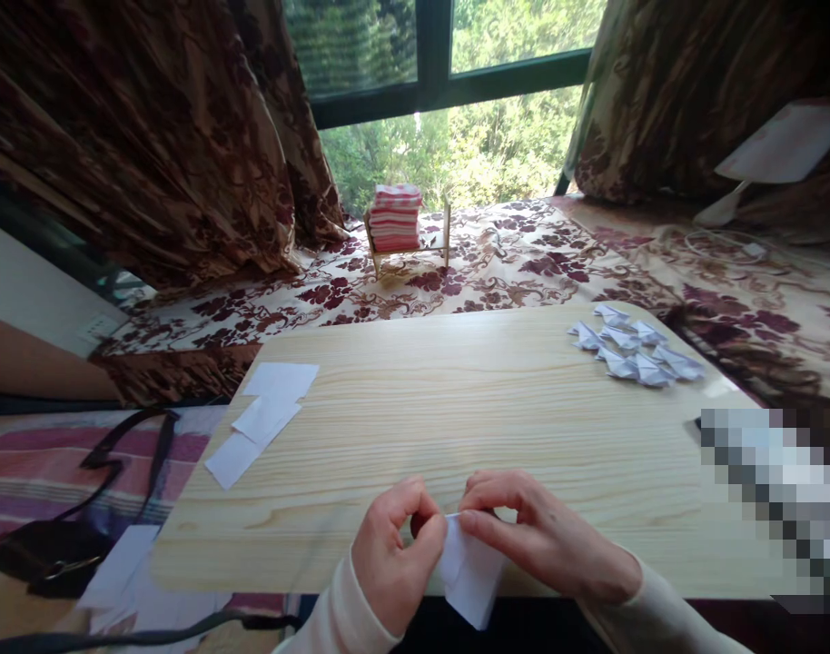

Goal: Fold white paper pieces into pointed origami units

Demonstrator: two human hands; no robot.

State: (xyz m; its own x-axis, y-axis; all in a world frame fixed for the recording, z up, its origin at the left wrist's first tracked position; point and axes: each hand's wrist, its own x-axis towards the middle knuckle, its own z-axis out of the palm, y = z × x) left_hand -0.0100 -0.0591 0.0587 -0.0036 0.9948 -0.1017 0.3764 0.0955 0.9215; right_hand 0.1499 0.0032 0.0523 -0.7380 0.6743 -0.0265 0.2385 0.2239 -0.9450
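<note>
Both my hands meet at the near edge of a light wooden board [456, 409]. My left hand [394, 554] and my right hand [538, 536] pinch the top edge of a small white piece of paper [469, 577] between thumbs and fingertips. The paper hangs down past the board's front edge, partly folded. Cream sleeves cover both wrists.
Several flat white paper slips [265, 418] lie at the board's left edge. A heap of folded white paper pieces [633, 350] sits at the far right. A small wooden rack with a red-striped stack [396, 220] stands by the window. A black bag [54, 545] lies at the left.
</note>
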